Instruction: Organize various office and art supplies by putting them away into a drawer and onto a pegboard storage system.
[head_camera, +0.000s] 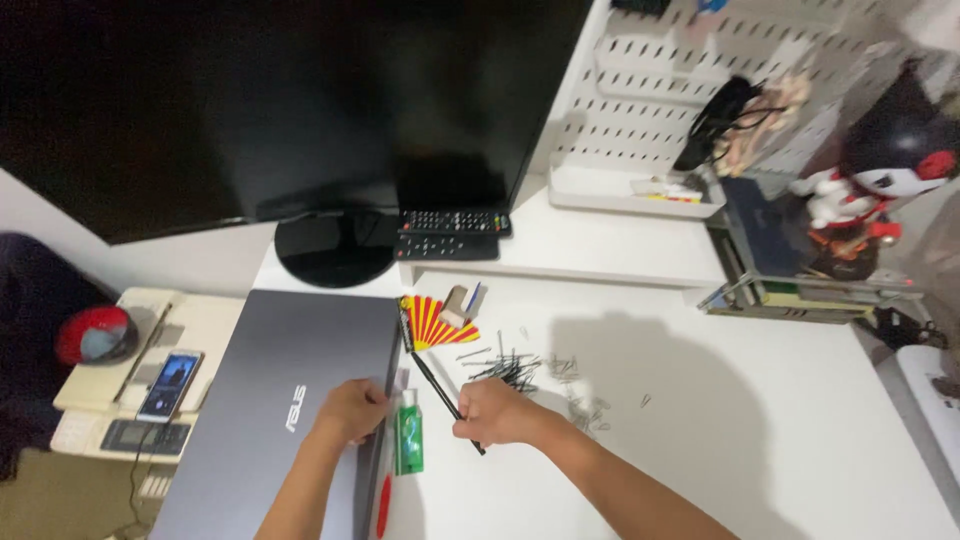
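1. The screen is a broad, glossy black slab on a round black foot, standing at the back of my bench.
2. The bench is smooth, matte white, with a raised white shelf along the rear.
3. A pegboard of white slotted metal stands at the right rear, with a shallow tray at its base.
4. My laptop lies shut at the left, a flat grey lid with a dull metallic sheen.
5. Two black remotes, long and button-studded, lie side by side on the shelf.
6. A paper fan, pleated in red and yellow, lies spread just beyond my hands.
7. My left hand is curled shut at the laptop's right edge; I cannot tell what it pinches.
8. My right hand is closed around a thin black stick, which slants up-left toward the fan.
9. A small green packet, shiny plastic, lies between my hands.
10. A heap of thin dark pins lies scattered just beyond my right hand, some loose further right.
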